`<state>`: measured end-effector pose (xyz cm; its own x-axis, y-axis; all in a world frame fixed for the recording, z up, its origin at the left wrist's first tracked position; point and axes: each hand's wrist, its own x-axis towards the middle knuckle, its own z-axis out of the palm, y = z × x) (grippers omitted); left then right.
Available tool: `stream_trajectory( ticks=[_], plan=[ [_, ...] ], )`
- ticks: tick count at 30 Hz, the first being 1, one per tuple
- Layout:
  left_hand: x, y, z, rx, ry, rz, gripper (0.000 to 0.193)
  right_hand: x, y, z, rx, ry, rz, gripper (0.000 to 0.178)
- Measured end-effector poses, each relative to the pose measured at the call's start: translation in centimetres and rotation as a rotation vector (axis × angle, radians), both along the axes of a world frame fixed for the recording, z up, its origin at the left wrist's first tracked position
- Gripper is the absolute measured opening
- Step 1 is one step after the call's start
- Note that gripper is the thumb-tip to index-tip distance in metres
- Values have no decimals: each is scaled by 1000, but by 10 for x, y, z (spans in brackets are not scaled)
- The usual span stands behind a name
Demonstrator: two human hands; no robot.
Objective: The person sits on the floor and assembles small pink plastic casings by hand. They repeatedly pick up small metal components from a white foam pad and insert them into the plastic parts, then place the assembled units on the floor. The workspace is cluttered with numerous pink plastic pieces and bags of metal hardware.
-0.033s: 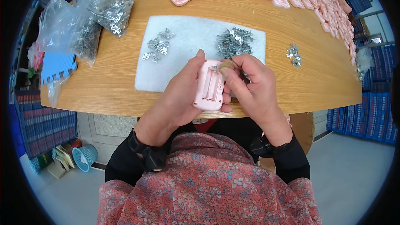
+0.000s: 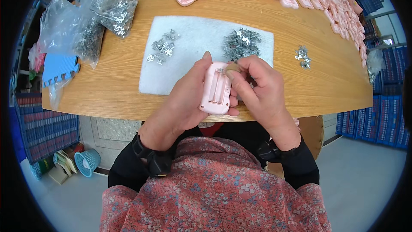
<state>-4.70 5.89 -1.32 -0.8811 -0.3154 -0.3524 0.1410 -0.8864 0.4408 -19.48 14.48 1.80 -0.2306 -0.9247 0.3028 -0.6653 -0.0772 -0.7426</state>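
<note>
My left hand point(image 2: 189, 87) is closed around a pale pink plastic casing point(image 2: 207, 99), its long battery compartment facing up. The casing is tilted slightly, above the table's front edge. At the compartment's far end sits a small shiny metal contact point(image 2: 220, 71). My right hand point(image 2: 259, 83) is pinched against that end, with a tan cover point(image 2: 233, 67) at the fingertips. Whatever the pinch holds is hidden. Beyond the hands, a white foam mat point(image 2: 197, 30) bears a dense pile of metal contacts point(image 2: 241, 43) on the right and a looser pile point(image 2: 164, 47) on the left.
Clear bags point(image 2: 113, 6) of metal pieces lie at the table's point(image 2: 322, 90) far left, near a blue foam tile point(image 2: 60, 68). Many pink casings point(image 2: 317, 0) spread along the back and right. A small metal cluster point(image 2: 303, 56) lies right of the mat.
</note>
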Motion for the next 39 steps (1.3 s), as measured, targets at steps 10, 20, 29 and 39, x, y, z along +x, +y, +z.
stream_trajectory(
  ticks=[10, 20, 29, 39],
  plan=[
    [-2, 3, 0, -28, -65, 43, 59, -7, 9, 1, -39, 220, 14, 27],
    [1, 8, 5, -214, -82, -97, 61, -10, 13, 3, 373, -793, 34, 20],
    [19, 4, 13, -1116, -272, -128, 37, -17, 18, 5, 408, -671, 52, 21],
    [12, 3, -1, -616, -140, -31, 38, -6, 25, 5, 278, -820, -11, 25]
  ],
)
